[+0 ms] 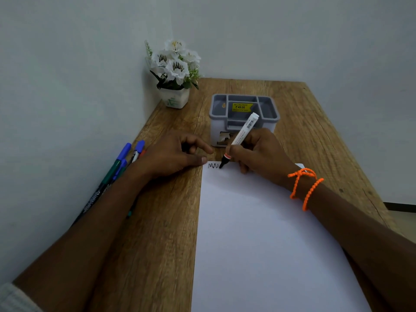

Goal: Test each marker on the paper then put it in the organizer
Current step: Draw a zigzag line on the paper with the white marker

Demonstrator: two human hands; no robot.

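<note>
While right hand (258,152) grips the marker (240,137), tip on paper (258,233) corner, left hand (173,156) rests loosely curled, holding nothing visible. Risk: unpinned sheet slides, or stroke runs onto desk (171,221). Organizer (244,119) just beyond.

Wooden table (292,122) bears paper (258,233), organizer (244,118), markers (119,167), flowerpot (175,97)

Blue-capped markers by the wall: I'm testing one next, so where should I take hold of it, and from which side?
Grip the nearest marker mid-barrel, just below its blue cap, coming from above and the right. They lie flat, side by side against the wall, caps pointing away, so only the top and right sides are open. The left hand rests beside them.
</note>
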